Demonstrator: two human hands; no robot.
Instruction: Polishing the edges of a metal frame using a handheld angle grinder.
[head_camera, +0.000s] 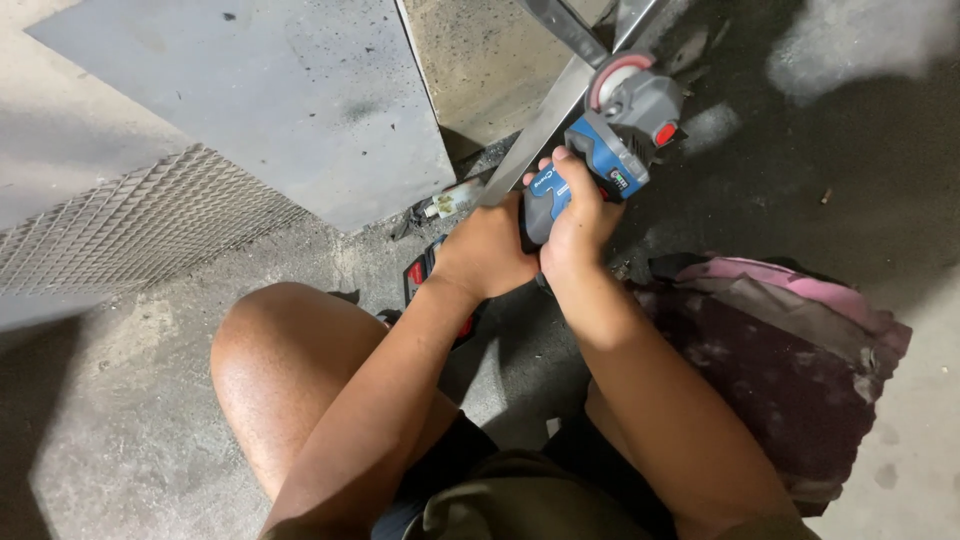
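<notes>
Down on the concrete floor (130, 440), both hands, right hand (580, 215) and left hand (487, 250), are wrapping curled fingers tightly round the blue angle grinder (600, 160), and should be keeping its disc steady against the metal strip (540, 125).

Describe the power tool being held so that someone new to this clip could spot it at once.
Start at the long grey metal bar running diagonally across the dark floor at top centre. Both hands meet just below it, the right hand beside the left hand, around a blue and grey angle grinder. Only it has a round disc guard and a red button.
</notes>
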